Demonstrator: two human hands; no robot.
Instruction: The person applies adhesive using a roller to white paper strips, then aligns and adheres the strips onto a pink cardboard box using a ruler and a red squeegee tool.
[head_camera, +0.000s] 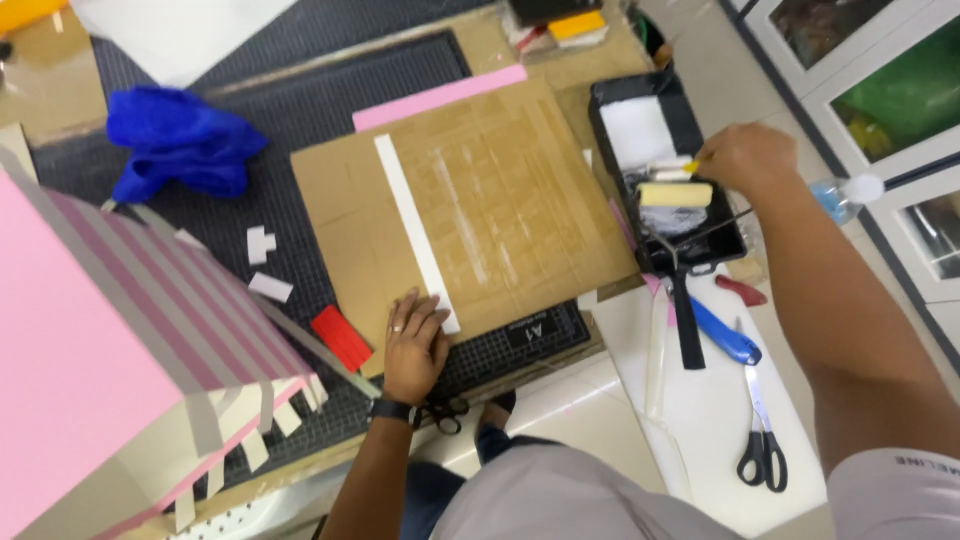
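My left hand (413, 340) lies flat, fingers apart, on the near edge of a brown cardboard sheet (500, 200), beside the lower end of a long white paper strip (415, 235) lying on it. My right hand (745, 158) reaches over a black paint tray (612, 100) holding white glue, fingers closed on a small brush with a yellow tip (690, 166). A foam roller (675, 194) rests across the tray just below that hand.
A pink box with grey stripes (120, 340) fills the left. A blue cloth (175, 140), red scraper (341, 337), pink strip (440, 97) and white scraps lie on the black cutting mat (300, 100). Scissors (762, 440) and a blue-handled cutter (725, 335) lie at right.
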